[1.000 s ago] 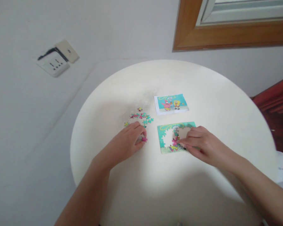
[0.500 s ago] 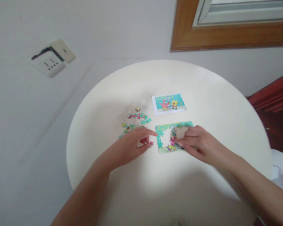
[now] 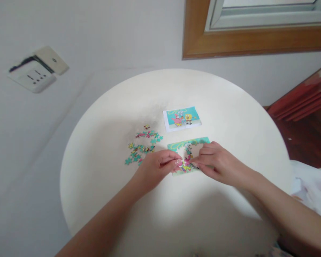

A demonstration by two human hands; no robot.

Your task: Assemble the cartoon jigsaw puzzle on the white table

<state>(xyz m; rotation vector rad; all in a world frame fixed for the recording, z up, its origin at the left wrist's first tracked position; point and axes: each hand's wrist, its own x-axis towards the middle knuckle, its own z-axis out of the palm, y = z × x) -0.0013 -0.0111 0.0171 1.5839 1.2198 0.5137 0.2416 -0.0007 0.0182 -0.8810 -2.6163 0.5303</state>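
Note:
A partly filled jigsaw puzzle (image 3: 173, 146) lies on the table, its teal border in place and a white gap inside. Over its left part, my left hand (image 3: 157, 165) is closed, pinching a pink puzzle piece (image 3: 179, 162) between thumb and forefinger. Just right of that, another pink piece (image 3: 187, 161) sits in the puzzle above a yellow and purple part. My right hand (image 3: 219, 160) rests on the puzzle's right side, fingers bent together with their tips at this pink area. Whatever lies under those fingertips is hidden.
Several loose puzzle pieces (image 3: 136, 156) are scattered left of the puzzle, some behind my left hand. A printed reference picture (image 3: 183, 117) lies behind it. The round white table (image 3: 96, 142) stands against a wall with a socket (image 3: 33, 75); a red curtain (image 3: 302, 98) hangs at right.
My left hand has carried the pink piece from beside the puzzle onto its left part, its fingers now closer together. My right hand stays on the puzzle. The whole view has shifted slightly.

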